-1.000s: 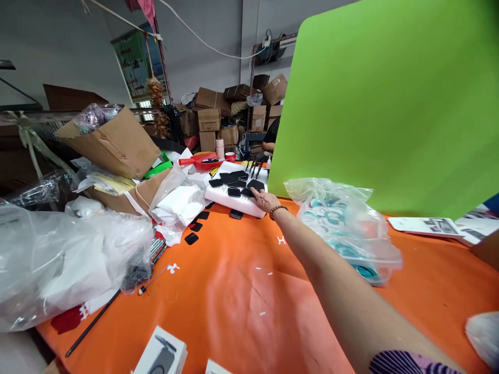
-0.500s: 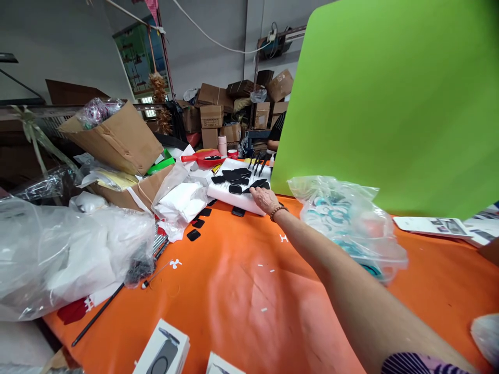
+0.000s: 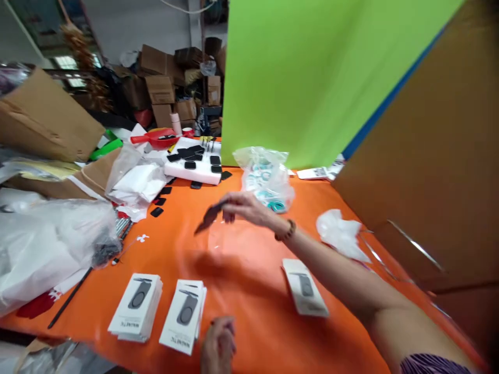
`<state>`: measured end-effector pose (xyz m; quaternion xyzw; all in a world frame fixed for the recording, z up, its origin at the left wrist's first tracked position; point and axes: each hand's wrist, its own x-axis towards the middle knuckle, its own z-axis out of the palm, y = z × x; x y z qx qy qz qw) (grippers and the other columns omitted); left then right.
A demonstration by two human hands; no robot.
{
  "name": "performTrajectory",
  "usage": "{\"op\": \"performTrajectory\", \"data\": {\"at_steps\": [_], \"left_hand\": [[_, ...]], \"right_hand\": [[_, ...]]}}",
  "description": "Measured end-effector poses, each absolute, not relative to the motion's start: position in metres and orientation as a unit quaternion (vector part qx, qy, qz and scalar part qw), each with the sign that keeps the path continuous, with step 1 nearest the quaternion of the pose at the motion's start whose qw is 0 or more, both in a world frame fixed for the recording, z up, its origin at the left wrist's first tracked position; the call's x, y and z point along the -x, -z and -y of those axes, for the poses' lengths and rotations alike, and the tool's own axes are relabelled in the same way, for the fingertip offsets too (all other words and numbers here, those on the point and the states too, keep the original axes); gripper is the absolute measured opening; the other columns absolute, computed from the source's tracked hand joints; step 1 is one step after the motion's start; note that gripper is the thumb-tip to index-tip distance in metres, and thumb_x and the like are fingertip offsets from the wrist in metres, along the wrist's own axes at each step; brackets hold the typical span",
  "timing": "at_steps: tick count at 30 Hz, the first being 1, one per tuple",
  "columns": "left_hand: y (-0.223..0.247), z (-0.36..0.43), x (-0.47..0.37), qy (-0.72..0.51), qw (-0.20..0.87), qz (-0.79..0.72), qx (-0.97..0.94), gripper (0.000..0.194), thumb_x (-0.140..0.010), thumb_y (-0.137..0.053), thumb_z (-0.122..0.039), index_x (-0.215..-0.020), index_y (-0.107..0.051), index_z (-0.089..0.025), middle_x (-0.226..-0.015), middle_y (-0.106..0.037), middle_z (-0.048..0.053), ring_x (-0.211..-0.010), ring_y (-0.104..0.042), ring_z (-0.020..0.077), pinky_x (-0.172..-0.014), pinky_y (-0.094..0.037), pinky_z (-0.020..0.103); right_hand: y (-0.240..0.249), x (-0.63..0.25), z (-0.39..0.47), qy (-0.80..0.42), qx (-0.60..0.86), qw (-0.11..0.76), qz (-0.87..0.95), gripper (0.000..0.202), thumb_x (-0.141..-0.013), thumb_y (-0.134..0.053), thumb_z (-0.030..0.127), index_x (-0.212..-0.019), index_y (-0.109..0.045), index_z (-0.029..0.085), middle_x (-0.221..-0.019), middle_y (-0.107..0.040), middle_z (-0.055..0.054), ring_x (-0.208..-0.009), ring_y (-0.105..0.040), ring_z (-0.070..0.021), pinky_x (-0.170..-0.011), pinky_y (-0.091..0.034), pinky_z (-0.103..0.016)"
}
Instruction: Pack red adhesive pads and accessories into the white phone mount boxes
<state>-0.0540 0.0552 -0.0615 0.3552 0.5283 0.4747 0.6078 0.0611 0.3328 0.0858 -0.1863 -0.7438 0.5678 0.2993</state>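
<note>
My right hand [image 3: 247,208] is raised over the middle of the orange table, fingers closed on a dark flat piece [image 3: 210,215] blurred by motion. My left hand [image 3: 219,343] is low at the bottom edge, its fingers curled; what they hold, if anything, is hidden. Left of it lie two stacks of printed white cards, one at the far left [image 3: 136,306] and one beside my left hand [image 3: 184,316]. Another printed white card [image 3: 305,288] lies under my right forearm. Black pieces [image 3: 191,153] rest on a white foam block [image 3: 202,174] at the back.
A clear bag with teal rings [image 3: 265,182] sits beyond my right hand. A green panel [image 3: 296,78] and a brown board [image 3: 429,156] stand behind and right. Large plastic bags [image 3: 50,249] cover the left side. A crumpled white bag [image 3: 341,234] lies right.
My right hand has come back from the foam block with a dark piece. My left hand has come into view. The view has turned right and down, showing more of the cards.
</note>
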Motion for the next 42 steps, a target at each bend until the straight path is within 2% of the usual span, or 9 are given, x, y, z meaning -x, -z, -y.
{"op": "performTrajectory", "data": {"at_steps": [3, 7, 11, 17, 20, 23, 31, 39, 42], "left_hand": [[0.043, -0.057, 0.047, -0.528, 0.734, -0.39, -0.176, 0.057, -0.08, -0.05, -0.066, -0.103, -0.066, -0.018, -0.083, -0.071, 0.011, -0.067, -0.068, 0.0215, -0.057, -0.052, 0.03], [0.017, -0.037, 0.031, -0.394, 0.902, -0.155, -0.085, 0.077, -0.075, -0.04, -0.078, -0.11, -0.066, -0.015, -0.099, -0.072, 0.018, -0.08, -0.071, 0.029, -0.057, -0.054, 0.032], [0.011, -0.018, 0.013, -0.35, 0.93, -0.109, -0.037, 0.089, -0.068, -0.038, -0.085, -0.112, -0.067, -0.013, -0.1, -0.072, 0.021, -0.081, -0.071, 0.0293, -0.06, -0.054, 0.033], [0.017, -0.009, -0.004, -0.353, 0.91, -0.214, -0.046, 0.049, -0.079, -0.06, -0.058, -0.094, -0.07, -0.013, -0.086, -0.072, 0.012, -0.072, -0.068, 0.0174, -0.066, -0.05, 0.024], [0.021, -0.003, -0.004, -0.278, 0.918, -0.237, -0.157, 0.033, -0.063, -0.081, -0.033, -0.085, -0.068, -0.012, -0.065, -0.066, 0.004, -0.055, -0.061, 0.0126, -0.055, -0.043, 0.021], [0.017, -0.002, -0.004, -0.272, 0.906, -0.266, -0.185, 0.033, -0.053, -0.082, -0.017, -0.081, -0.064, -0.012, -0.057, -0.058, -0.003, -0.046, -0.052, 0.0073, -0.046, -0.036, 0.017], [-0.016, -0.018, -0.01, -0.393, 0.812, -0.396, -0.174, 0.033, -0.061, -0.067, -0.014, -0.092, -0.056, -0.013, -0.082, -0.068, 0.008, -0.071, -0.067, 0.0216, -0.064, -0.053, 0.033], [-0.015, -0.01, -0.009, -0.36, 0.827, -0.368, -0.227, 0.033, -0.069, -0.069, -0.017, -0.096, -0.052, -0.014, -0.085, -0.068, 0.009, -0.067, -0.067, 0.0186, -0.061, -0.055, 0.031], [-0.011, -0.006, -0.007, -0.341, 0.832, -0.383, -0.212, 0.033, -0.078, -0.067, -0.034, -0.099, -0.053, -0.012, -0.085, -0.069, 0.011, -0.064, -0.067, 0.0176, -0.059, -0.054, 0.03]], "right_hand": [[-0.082, -0.11, -0.23, -0.714, 0.148, 0.201, 0.654, 0.025, -0.085, -0.064, 0.036, -0.09, -0.063, 0.012, -0.07, -0.065, -0.002, -0.062, -0.063, -0.0105, -0.061, -0.052, -0.023], [-0.057, -0.159, -0.143, -0.795, 0.164, 0.259, 0.524, 0.024, -0.08, -0.07, 0.035, -0.087, -0.063, 0.013, -0.068, -0.064, -0.001, -0.06, -0.062, -0.0091, -0.06, -0.05, -0.02], [-0.034, -0.192, -0.103, -0.795, 0.193, 0.349, 0.457, 0.026, -0.076, -0.074, 0.038, -0.082, -0.062, 0.015, -0.065, -0.063, 0.0, -0.054, -0.06, -0.0091, -0.052, -0.047, -0.019], [-0.016, -0.204, -0.068, -0.821, 0.177, 0.395, 0.371, 0.03, -0.07, -0.078, 0.037, -0.074, -0.058, 0.015, -0.06, -0.058, 0.002, -0.044, -0.05, -0.0062, -0.044, -0.041, -0.016], [-0.014, -0.197, -0.061, -0.851, 0.153, 0.345, 0.367, 0.035, -0.07, -0.076, 0.043, -0.079, -0.06, 0.014, -0.056, -0.056, 0.003, -0.042, -0.049, -0.0073, -0.046, -0.044, -0.02], [-0.015, -0.193, -0.063, -0.812, 0.238, 0.347, 0.404, 0.036, -0.074, -0.073, 0.043, -0.091, -0.063, 0.013, -0.066, -0.06, 0.0, -0.054, -0.057, -0.0101, -0.055, -0.047, -0.022], [0.007, -0.217, -0.073, -0.664, 0.433, 0.39, 0.468, 0.05, -0.073, -0.067, 0.058, -0.1, -0.06, 0.016, -0.071, -0.062, 0.0, -0.059, -0.057, -0.0118, -0.059, -0.045, -0.026], [-0.006, -0.19, -0.059, -0.729, 0.425, 0.365, 0.393, 0.049, -0.076, -0.067, 0.055, -0.104, -0.059, 0.016, -0.076, -0.063, -0.001, -0.059, -0.059, -0.0105, -0.058, -0.045, -0.024], [0.002, -0.184, -0.06, -0.717, 0.426, 0.369, 0.41, 0.047, -0.072, -0.07, 0.054, -0.097, -0.06, 0.016, -0.069, -0.063, 0.001, -0.056, -0.057, -0.0102, -0.056, -0.044, -0.023]]}}
